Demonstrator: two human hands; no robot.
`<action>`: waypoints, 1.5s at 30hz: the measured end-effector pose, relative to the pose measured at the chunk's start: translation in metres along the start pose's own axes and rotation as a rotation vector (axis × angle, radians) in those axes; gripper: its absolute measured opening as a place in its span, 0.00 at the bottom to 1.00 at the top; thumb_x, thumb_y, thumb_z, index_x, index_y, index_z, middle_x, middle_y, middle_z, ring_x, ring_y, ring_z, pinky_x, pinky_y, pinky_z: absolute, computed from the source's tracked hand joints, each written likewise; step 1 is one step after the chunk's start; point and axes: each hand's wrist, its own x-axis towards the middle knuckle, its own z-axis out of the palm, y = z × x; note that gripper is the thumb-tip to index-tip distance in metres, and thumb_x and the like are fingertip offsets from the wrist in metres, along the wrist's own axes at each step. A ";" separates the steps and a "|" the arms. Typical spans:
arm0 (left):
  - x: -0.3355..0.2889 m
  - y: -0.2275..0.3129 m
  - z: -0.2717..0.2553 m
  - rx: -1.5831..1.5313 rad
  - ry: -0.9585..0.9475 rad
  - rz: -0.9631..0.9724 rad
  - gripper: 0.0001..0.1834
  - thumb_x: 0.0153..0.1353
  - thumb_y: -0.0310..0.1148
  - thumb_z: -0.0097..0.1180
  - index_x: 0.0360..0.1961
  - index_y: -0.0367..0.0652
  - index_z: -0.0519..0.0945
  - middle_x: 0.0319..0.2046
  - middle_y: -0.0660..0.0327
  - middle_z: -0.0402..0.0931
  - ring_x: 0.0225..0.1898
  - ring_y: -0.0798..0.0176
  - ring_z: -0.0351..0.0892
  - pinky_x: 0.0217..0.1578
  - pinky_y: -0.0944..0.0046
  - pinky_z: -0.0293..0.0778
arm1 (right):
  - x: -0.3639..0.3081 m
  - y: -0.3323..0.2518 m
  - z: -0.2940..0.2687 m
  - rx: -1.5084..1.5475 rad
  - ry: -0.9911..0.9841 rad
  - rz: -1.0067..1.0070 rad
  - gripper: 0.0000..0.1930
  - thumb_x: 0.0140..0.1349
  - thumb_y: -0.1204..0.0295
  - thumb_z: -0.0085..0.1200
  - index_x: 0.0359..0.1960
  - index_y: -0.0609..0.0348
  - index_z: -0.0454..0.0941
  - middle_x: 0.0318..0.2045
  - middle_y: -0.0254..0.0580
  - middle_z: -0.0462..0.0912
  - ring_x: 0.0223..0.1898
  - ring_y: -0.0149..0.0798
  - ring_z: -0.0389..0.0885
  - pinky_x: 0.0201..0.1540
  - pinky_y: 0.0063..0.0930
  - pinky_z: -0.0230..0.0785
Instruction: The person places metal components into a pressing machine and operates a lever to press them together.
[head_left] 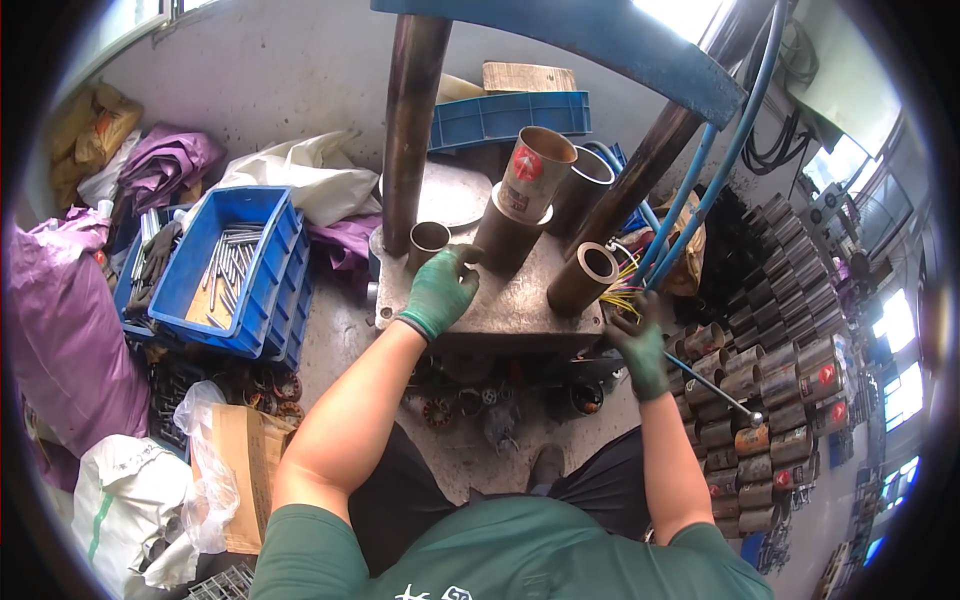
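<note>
My left hand (440, 290), in a green glove, rests on the grey metal press table (520, 300), its fingers closed around something small next to a short metal ring (428, 240). My right hand (640, 352), in a dark green glove, grips a thin metal lever (715, 392) with a ball end at the table's right side. A dark tube (505, 232) stands at the table's middle with a metal cylinder (535, 172) bearing a red mark on top of it. Another short tube (583, 277) leans at the right.
A blue crate of metal rods (232, 270) stands to the left, with purple and white bags around it. Rows of metal cylinders (770, 390) lie stacked at the right. Two press columns (412, 110) rise from the table. Small motor parts (470, 400) lie below the table.
</note>
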 end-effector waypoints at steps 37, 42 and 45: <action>0.008 0.012 -0.022 -0.021 0.223 0.256 0.13 0.62 0.23 0.68 0.49 0.42 0.84 0.40 0.52 0.84 0.36 0.55 0.88 0.38 0.57 0.82 | 0.204 -0.140 0.138 0.290 0.065 -0.684 0.30 0.55 0.78 0.76 0.61 0.58 0.77 0.55 0.37 0.82 0.55 0.37 0.82 0.59 0.34 0.79; 0.005 0.005 -0.030 -0.012 0.179 0.175 0.15 0.64 0.20 0.65 0.52 0.39 0.82 0.40 0.59 0.85 0.38 0.69 0.84 0.39 0.67 0.78 | 0.215 -0.143 0.147 0.384 0.048 -0.595 0.33 0.51 0.75 0.80 0.59 0.59 0.76 0.53 0.37 0.82 0.52 0.37 0.82 0.58 0.34 0.78; 0.005 0.003 -0.031 -0.072 0.196 0.166 0.15 0.64 0.20 0.64 0.52 0.40 0.82 0.40 0.59 0.85 0.37 0.69 0.83 0.40 0.68 0.77 | 0.220 -0.149 0.161 0.250 0.132 -0.594 0.35 0.49 0.72 0.82 0.58 0.60 0.75 0.51 0.38 0.82 0.51 0.38 0.82 0.58 0.35 0.78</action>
